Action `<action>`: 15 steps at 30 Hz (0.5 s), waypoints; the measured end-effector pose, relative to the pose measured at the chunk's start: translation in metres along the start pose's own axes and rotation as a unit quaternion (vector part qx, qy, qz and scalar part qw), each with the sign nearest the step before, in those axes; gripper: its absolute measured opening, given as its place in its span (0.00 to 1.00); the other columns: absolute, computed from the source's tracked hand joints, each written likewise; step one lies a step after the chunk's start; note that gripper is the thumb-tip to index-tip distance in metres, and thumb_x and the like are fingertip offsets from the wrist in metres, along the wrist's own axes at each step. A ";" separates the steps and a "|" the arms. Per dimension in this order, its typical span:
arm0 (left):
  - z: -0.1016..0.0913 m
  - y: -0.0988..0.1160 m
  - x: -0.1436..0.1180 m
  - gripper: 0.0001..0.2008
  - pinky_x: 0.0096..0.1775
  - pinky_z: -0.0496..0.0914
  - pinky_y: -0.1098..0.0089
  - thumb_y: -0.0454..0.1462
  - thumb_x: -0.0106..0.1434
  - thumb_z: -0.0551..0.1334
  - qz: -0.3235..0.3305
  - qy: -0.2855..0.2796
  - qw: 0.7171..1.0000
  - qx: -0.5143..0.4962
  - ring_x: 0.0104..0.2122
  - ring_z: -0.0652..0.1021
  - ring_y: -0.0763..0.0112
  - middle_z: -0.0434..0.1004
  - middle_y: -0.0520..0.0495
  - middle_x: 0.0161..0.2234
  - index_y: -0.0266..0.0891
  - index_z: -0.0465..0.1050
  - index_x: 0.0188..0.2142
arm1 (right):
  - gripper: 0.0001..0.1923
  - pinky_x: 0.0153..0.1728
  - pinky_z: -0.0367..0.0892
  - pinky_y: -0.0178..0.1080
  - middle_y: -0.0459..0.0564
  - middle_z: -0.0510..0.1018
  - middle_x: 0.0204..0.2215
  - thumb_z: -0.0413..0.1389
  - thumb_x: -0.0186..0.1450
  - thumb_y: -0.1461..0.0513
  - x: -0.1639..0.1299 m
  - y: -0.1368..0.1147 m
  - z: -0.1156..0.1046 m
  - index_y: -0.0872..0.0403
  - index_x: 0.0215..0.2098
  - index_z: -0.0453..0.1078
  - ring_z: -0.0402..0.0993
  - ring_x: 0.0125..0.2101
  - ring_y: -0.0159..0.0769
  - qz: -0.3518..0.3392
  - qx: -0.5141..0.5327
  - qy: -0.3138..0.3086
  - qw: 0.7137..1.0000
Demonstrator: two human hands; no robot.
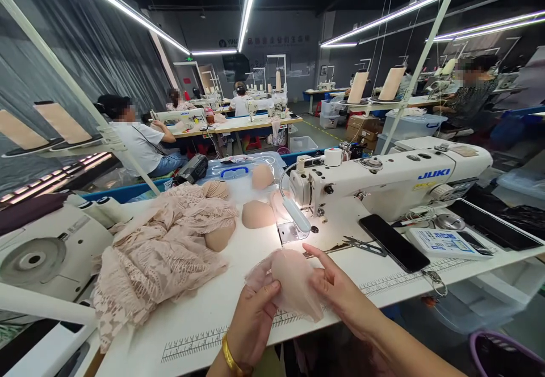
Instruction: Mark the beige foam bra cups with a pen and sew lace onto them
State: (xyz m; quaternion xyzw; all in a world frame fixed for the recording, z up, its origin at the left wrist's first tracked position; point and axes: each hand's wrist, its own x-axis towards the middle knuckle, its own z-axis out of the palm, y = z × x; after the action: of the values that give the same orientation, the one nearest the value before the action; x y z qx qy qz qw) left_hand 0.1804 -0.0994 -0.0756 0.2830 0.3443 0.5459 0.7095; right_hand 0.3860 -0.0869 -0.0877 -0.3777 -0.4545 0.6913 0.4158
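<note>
Between my two hands is a beige bra cup (293,275) with sheer mesh fabric over it, held above the front of the white table. My left hand (258,311), with a gold bangle at the wrist, grips its left side, thumb on top. My right hand (334,283) pinches the mesh at the right edge, its index finger stretched toward the sewing machine. Just beyond is the lit needle area of the white JUKI sewing machine (383,178). More beige bra cups (259,214) lie left of the needle, beside a heap of beige lace (166,252).
Thread snips (364,246), a black phone (394,242) and a white-and-blue box (449,242) lie at the right. A clear lidded bin (242,167) stands behind the cups. Another machine (38,258) is at the left. Several people work at machines farther back.
</note>
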 end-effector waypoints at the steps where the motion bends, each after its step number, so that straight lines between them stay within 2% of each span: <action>1: 0.001 -0.001 0.002 0.25 0.56 0.73 0.58 0.42 0.58 0.76 0.008 0.004 1.000 -0.003 0.56 0.78 0.49 0.82 0.40 0.55 0.44 0.81 0.55 | 0.47 0.51 0.67 0.48 0.47 0.80 0.36 0.67 0.62 0.40 0.000 0.001 0.002 0.43 0.72 0.55 0.77 0.42 0.45 -0.004 0.001 0.008 1.000; 4: 0.007 -0.003 0.009 0.19 0.53 0.74 0.59 0.46 0.59 0.76 0.029 0.043 0.999 0.003 0.52 0.80 0.51 0.84 0.40 0.52 0.41 0.84 0.47 | 0.46 0.47 0.68 0.48 0.45 0.79 0.33 0.70 0.61 0.43 0.003 0.005 0.004 0.45 0.69 0.58 0.77 0.38 0.44 -0.010 0.002 0.024 1.000; 7: 0.012 -0.003 0.015 0.21 0.50 0.75 0.60 0.48 0.54 0.78 0.028 0.087 0.996 0.019 0.48 0.81 0.52 0.86 0.40 0.46 0.38 0.84 0.42 | 0.46 0.44 0.68 0.48 0.43 0.76 0.30 0.70 0.60 0.42 0.005 0.006 0.005 0.44 0.69 0.58 0.76 0.34 0.43 -0.014 -0.016 0.028 0.999; 10: 0.015 -0.002 0.019 0.23 0.49 0.76 0.60 0.48 0.51 0.80 0.023 0.101 0.994 0.020 0.47 0.82 0.52 0.86 0.40 0.45 0.38 0.85 0.42 | 0.47 0.45 0.68 0.48 0.42 0.75 0.30 0.71 0.58 0.43 0.005 0.006 0.005 0.44 0.68 0.57 0.76 0.36 0.43 -0.011 -0.004 0.027 1.000; 15: 0.017 -0.001 0.020 0.23 0.51 0.76 0.59 0.47 0.51 0.80 0.021 0.096 0.995 -0.004 0.49 0.81 0.51 0.86 0.40 0.46 0.38 0.85 0.43 | 0.47 0.45 0.66 0.45 0.43 0.78 0.32 0.73 0.58 0.46 0.006 0.009 0.007 0.45 0.67 0.56 0.75 0.37 0.42 -0.018 0.029 0.024 0.999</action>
State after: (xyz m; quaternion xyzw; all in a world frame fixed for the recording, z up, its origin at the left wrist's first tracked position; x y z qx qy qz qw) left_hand 0.1980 -0.0811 -0.0694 0.2336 0.4022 0.5866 0.6630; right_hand 0.3755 -0.0860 -0.0947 -0.3738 -0.4312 0.6874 0.4493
